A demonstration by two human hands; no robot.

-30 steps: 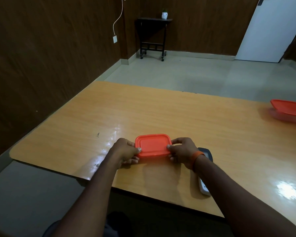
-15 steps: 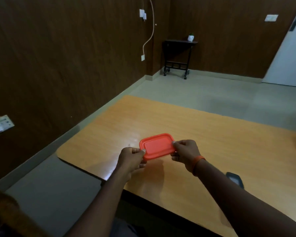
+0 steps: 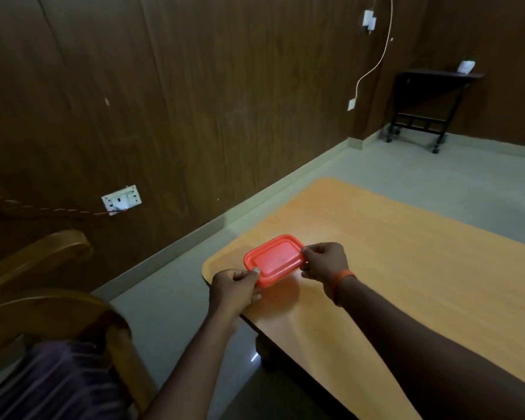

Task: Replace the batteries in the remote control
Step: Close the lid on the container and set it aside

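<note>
A small red-lidded plastic box (image 3: pixel 274 259) sits near the left corner of the orange wooden table (image 3: pixel 406 253). My left hand (image 3: pixel 235 286) pinches its near-left edge, thumb on the lid rim. My right hand (image 3: pixel 326 262), with an orange band at the wrist, pinches its right edge. The box looks slightly tilted; I cannot tell whether it rests on the table or is lifted. The remote control is out of view.
A wooden chair (image 3: pixel 43 286) stands at the lower left beside the table. The dark wood wall carries a socket plate (image 3: pixel 122 200) and a white cable (image 3: pixel 373 56). A black wheeled side table (image 3: pixel 431 101) stands in the far corner.
The view has swung left, so the remote and the second red box have left the frame. Both hands keep hold of the red box, now near the table's left corner.
</note>
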